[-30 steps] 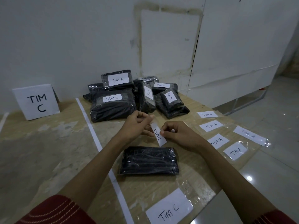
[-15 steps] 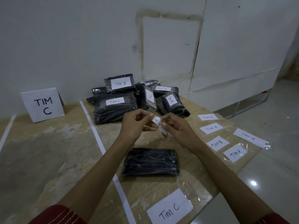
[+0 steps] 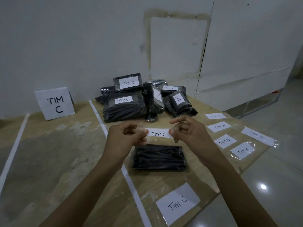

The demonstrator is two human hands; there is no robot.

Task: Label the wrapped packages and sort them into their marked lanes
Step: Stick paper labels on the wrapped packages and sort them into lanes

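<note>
A white paper label reading TIM C is stretched flat between my two hands. My left hand pinches its left end and my right hand pinches its right end. Just below the label, a black wrapped package with no label lies flat on the wooden table. Behind it sits a pile of black packages that carry TIM B and TIM C labels. A standing TIM C sign marks the lane on the left.
White tape lines divide the table into lanes. Several loose labels under clear tape lie at the right: TIM A, TIM B. A large TIM C label lies near the front edge. The table's right edge drops to a tiled floor.
The label has turned from hanging slanted between my fingers to a level strip pulled out sideways. My hands have moved apart to its two ends.
</note>
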